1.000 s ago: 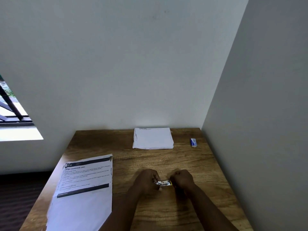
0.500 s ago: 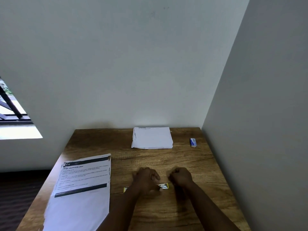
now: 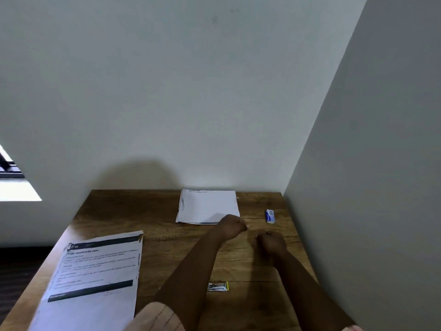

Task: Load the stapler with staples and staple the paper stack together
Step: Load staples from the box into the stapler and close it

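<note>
A small metal stapler with a yellow end lies on the wooden table, partly hidden behind my left forearm. The white paper stack rests at the table's far edge against the wall. My left hand is a closed fist over the stack's front right corner; nothing shows in it. My right hand, also closed with nothing visible in it, hovers just right of the left one. A small blue and white staple box sits beyond the right hand, near the side wall.
A printed sheet with dark bars lies on the table's left side and overhangs the front edge. Walls close off the table at the back and on the right. Bare wood lies between the printed sheet and my arms.
Both hands let go of the stapler, which now lies on the table near me. The hands reached forward toward the paper stack and the staple box. The camera tipped down and closer.
</note>
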`<state>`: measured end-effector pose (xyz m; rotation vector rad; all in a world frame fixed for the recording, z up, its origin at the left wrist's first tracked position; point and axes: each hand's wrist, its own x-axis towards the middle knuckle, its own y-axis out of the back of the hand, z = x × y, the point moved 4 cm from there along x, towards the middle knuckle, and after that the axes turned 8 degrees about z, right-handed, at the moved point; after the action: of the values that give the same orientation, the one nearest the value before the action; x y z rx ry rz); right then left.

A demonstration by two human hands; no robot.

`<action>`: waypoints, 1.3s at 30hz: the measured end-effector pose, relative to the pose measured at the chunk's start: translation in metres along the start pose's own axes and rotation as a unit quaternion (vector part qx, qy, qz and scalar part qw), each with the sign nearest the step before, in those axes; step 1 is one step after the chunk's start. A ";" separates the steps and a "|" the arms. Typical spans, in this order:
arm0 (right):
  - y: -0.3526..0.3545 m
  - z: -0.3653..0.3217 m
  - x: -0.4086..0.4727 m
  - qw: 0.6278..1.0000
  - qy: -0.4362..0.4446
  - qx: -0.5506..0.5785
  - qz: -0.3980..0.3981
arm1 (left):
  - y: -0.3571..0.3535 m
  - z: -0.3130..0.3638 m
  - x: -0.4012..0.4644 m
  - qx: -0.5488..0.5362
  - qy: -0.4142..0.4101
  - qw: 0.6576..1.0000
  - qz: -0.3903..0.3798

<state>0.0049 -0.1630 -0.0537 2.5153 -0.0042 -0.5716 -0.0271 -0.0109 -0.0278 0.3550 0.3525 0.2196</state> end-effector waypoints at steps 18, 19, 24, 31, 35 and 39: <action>0.018 -0.014 0.077 0.999 0.022 -0.020 -0.020 | -0.080 0.001 0.075 0.063 0.068 0.995 -0.035; 0.016 -0.015 0.077 0.999 0.029 -0.021 -0.016 | -0.083 0.001 0.075 0.033 0.077 0.996 -0.030; 0.014 -0.016 0.076 0.998 0.055 -0.016 -0.001 | -0.096 0.000 0.079 -0.036 0.103 0.994 0.011; 0.008 -0.009 0.054 0.996 0.070 0.047 0.022 | -0.081 -0.019 0.047 -0.197 0.087 0.975 0.059; -0.012 -0.003 0.030 0.989 0.024 0.142 -0.044 | -0.051 -0.033 0.028 -0.282 0.086 0.943 0.153; -0.037 -0.007 -0.001 0.965 0.022 0.230 -0.124 | -0.014 -0.047 0.005 -0.257 0.040 0.941 0.215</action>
<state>0.0025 -0.1282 -0.0677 3.0061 0.2218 -0.6777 -0.0376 -0.0079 -0.0756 -0.1010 0.2816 0.7409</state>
